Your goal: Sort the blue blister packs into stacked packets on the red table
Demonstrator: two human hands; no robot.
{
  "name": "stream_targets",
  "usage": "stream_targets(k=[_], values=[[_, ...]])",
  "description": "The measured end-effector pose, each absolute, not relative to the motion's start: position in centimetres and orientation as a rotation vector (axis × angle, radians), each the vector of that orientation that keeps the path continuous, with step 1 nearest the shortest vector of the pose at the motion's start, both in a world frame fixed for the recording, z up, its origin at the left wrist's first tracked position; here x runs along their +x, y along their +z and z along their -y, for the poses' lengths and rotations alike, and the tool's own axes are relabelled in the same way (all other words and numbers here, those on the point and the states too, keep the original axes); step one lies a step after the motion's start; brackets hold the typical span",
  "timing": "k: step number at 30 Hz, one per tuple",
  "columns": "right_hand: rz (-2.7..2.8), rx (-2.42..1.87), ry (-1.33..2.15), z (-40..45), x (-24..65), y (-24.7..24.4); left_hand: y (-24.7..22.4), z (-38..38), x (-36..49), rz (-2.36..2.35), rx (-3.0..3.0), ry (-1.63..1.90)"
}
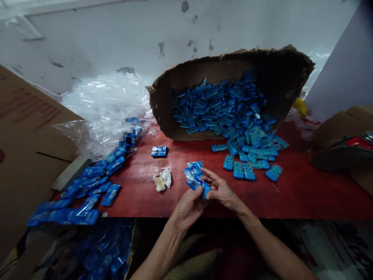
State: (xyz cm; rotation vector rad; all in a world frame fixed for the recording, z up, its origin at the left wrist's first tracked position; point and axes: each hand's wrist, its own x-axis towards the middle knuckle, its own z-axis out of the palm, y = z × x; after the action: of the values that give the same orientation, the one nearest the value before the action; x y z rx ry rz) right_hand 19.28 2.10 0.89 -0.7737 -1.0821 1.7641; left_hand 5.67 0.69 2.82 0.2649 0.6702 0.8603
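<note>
In front of me, above the red table, my left hand [189,208] and my right hand [223,192] meet around a small blue packet with a shiny printed wrapper [192,174]. The left thumb presses on its lower part, and the right fingers and thumb close on its right side. My fingers hide part of it, so I cannot tell how far the wrapper covers what is inside. Left of it lie a crumpled whitish scrap [162,179] and a small stack of flat blue wrappers [159,151]. To the right sit several clear-and-blue cases of turquoise balls [238,170].
A torn cardboard box [163,112] lies on its side at the back, spilling many cases onto the red table [180,202]. Wrapped blue packets [93,181] pile up at left beside clear plastic bags [107,97]. A big carton [29,116] borders the left.
</note>
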Motion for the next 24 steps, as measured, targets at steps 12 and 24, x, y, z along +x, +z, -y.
stream_targets(k=[12,24], values=[[1.071,-0.647,1.909,-2.0,19.93,1.11,3.06,-0.18,5.21,-0.645,0.334,0.858],[0.979,-0.643,1.929,-2.05,19.83,0.6,3.64,0.01,5.79,-0.74,0.381,0.86]])
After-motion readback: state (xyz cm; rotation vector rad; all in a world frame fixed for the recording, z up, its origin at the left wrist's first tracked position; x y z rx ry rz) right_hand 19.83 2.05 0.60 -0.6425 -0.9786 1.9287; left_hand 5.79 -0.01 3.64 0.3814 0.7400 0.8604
